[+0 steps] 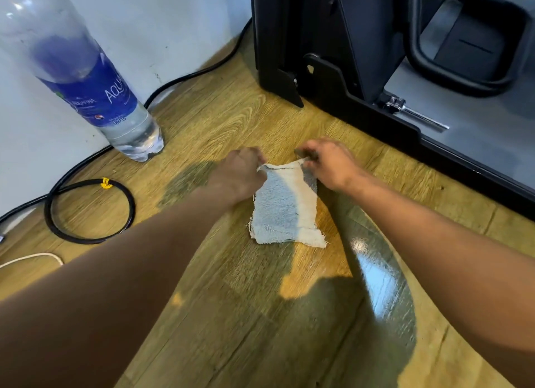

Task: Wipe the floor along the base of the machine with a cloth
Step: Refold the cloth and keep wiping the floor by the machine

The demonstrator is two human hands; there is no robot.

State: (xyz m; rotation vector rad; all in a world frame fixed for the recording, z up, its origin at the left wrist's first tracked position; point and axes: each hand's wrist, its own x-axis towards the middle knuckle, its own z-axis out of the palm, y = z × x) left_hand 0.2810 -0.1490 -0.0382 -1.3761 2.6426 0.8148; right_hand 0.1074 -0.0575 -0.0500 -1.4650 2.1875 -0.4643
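Since the cloth (285, 211) is light, limp terry with frayed edges, it'll bunch if shoved from one corner; judgement: grip wide or press flat. It lies on the floor (231, 112), far edge lifted. Left hand (240, 173) pinches its far-left corner, right hand (330, 164) pinches the far-right. Machine (333, 83) base is far right, apart from the cloth. Bottle (86, 78) and cable coil (106, 182) on the left.
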